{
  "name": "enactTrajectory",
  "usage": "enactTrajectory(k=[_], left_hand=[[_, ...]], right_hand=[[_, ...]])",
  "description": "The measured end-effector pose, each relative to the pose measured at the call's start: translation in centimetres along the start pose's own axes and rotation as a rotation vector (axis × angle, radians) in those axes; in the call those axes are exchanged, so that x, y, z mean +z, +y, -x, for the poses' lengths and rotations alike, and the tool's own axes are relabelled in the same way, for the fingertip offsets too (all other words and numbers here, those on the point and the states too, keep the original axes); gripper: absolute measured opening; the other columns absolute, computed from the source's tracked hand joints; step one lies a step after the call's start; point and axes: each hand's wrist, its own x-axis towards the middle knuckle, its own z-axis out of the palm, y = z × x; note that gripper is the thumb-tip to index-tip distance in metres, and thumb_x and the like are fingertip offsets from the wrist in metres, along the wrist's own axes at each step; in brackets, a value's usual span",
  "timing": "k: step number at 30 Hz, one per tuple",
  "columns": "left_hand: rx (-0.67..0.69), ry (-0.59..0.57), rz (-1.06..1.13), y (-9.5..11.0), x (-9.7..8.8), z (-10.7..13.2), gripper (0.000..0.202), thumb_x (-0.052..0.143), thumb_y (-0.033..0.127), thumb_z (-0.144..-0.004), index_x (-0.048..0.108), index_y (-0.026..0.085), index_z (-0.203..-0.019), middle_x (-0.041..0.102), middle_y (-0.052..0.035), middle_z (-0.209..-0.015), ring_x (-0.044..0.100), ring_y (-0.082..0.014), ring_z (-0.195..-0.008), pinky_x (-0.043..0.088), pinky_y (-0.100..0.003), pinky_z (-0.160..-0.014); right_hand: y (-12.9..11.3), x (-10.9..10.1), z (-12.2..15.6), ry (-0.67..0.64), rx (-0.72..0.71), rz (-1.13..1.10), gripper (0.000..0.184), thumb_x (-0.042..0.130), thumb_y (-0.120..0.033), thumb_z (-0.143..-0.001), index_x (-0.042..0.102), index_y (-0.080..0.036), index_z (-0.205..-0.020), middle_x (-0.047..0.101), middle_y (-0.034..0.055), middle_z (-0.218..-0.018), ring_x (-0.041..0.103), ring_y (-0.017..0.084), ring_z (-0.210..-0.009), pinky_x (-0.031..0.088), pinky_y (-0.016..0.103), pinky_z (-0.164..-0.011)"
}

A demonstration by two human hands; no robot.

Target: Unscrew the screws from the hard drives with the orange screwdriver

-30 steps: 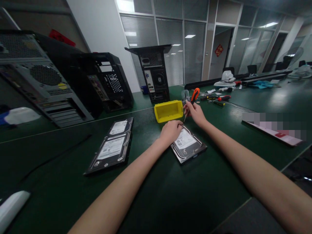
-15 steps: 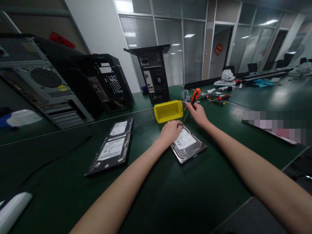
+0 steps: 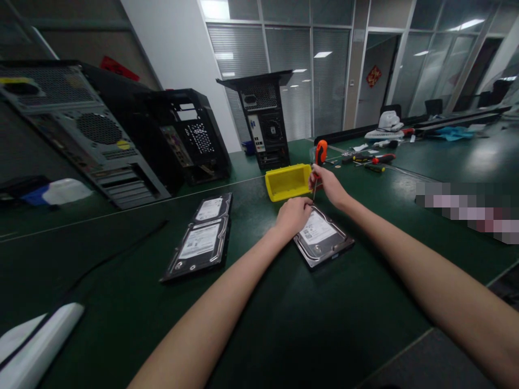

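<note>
A silver hard drive (image 3: 324, 237) lies on the green table in front of me. My left hand (image 3: 294, 214) rests closed on its far left corner, fingers curled over the edge. My right hand (image 3: 330, 183) grips an orange-handled screwdriver (image 3: 320, 154), held nearly upright, with its tip down at the drive's far corner. A yellow plastic bin (image 3: 287, 182) stands just behind both hands.
Two more hard drives (image 3: 203, 237) lie end to end at the left. Several open computer cases (image 3: 267, 121) stand along the back and left. Loose screwdrivers (image 3: 373, 160) lie at the far right. A white object (image 3: 36, 346) sits at the near left edge.
The screwdriver has tipped from a slant to nearly upright over the drive's far corner. My head has shifted, so everything sits a little further right in view.
</note>
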Motion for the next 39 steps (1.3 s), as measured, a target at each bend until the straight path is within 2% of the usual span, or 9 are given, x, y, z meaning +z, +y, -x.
enactTrajectory(k=[2,6,14,18,24,28,33,36,39], left_hand=[[-0.003,0.001,-0.002,0.0,0.1,0.0,0.031,0.046,0.021,-0.088,0.069,0.017,-0.108,0.07,-0.0085,-0.108,0.064,-0.021,-0.101,0.048,-0.032,-0.091],[0.001,0.007,-0.002,0.0,0.2,0.0,0.031,0.045,0.021,-0.088,0.07,0.017,-0.107,0.071,-0.0082,-0.107,0.065,-0.0218,-0.1,0.048,-0.033,-0.09],[-0.013,-0.011,0.0,0.1,0.0,0.0,0.03,0.044,0.02,-0.088,0.069,0.017,-0.105,0.071,-0.009,-0.105,0.065,-0.0217,-0.099,0.049,-0.033,-0.088],[0.002,0.004,-0.012,0.2,0.0,0.0,0.03,0.043,0.02,-0.089,0.069,0.017,-0.104,0.071,-0.009,-0.104,0.065,-0.0221,-0.096,0.049,-0.033,-0.086],[0.03,0.011,-0.014,0.1,0.1,0.0,0.03,0.044,0.019,-0.089,0.068,0.017,-0.106,0.07,-0.0084,-0.106,0.064,-0.0228,-0.099,0.049,-0.034,-0.087],[0.025,0.015,-0.027,0.3,-0.1,0.1,0.031,0.042,0.021,-0.091,0.065,0.018,-0.112,0.07,-0.0086,-0.107,0.064,-0.0226,-0.098,0.049,-0.034,-0.087],[0.016,0.022,-0.027,0.5,-0.1,0.1,0.03,0.04,0.022,-0.093,0.062,0.019,-0.113,0.068,-0.0082,-0.109,0.063,-0.0223,-0.101,0.048,-0.033,-0.088],[0.03,0.028,-0.018,0.4,0.0,0.0,0.029,0.041,0.022,-0.093,0.064,0.018,-0.11,0.069,-0.0087,-0.109,0.064,-0.0222,-0.102,0.048,-0.033,-0.088],[0.038,0.024,-0.03,0.3,0.0,-0.1,0.029,0.042,0.022,-0.092,0.066,0.017,-0.107,0.07,-0.0091,-0.105,0.064,-0.023,-0.099,0.048,-0.033,-0.087]], right_hand=[[0.1,-0.1,0.0,0.021,-0.03,0.074,0.048,0.039,-0.063,-0.087,0.049,-0.019,-0.069,0.055,0.001,-0.067,0.054,0.012,-0.062,0.045,0.025,-0.059],[-0.2,0.0,0.1,0.042,-0.082,0.164,0.044,0.049,-0.06,-0.083,0.054,-0.017,-0.075,0.056,0.0008,-0.071,0.054,0.011,-0.06,0.044,0.024,-0.057],[-0.4,0.7,0.0,-0.012,-0.11,0.197,0.036,0.06,-0.052,-0.079,0.058,-0.017,-0.069,0.059,0.0011,-0.064,0.056,0.013,-0.055,0.044,0.025,-0.054],[-0.5,0.8,0.1,0.066,-0.153,0.25,0.036,0.063,-0.052,-0.076,0.059,-0.018,-0.066,0.059,0.002,-0.061,0.054,0.014,-0.056,0.043,0.026,-0.053],[-0.8,0.3,0.2,0.202,-0.138,0.27,0.039,0.066,-0.054,-0.073,0.06,-0.017,-0.064,0.06,0.0039,-0.06,0.056,0.016,-0.06,0.045,0.027,-0.053],[-0.5,0.2,0.1,0.208,-0.091,0.296,0.039,0.063,-0.055,-0.075,0.059,-0.017,-0.068,0.062,0.0044,-0.061,0.057,0.016,-0.054,0.046,0.029,-0.053],[-0.2,0.4,0.0,0.168,-0.054,0.21,0.038,0.062,-0.054,-0.076,0.057,-0.017,-0.069,0.063,0.0032,-0.061,0.059,0.014,-0.052,0.046,0.026,-0.05],[-0.1,0.6,-0.1,0.112,-0.016,0.088,0.034,0.059,-0.051,-0.08,0.059,-0.018,-0.09,0.062,0.0007,-0.06,0.059,0.013,-0.05,0.044,0.024,-0.048],[-0.1,0.9,0.0,0.075,-0.025,0.017,0.043,0.058,-0.046,-0.082,0.051,-0.022,-0.117,0.06,-0.0028,-0.056,0.057,0.013,-0.047,0.044,0.025,-0.048]])
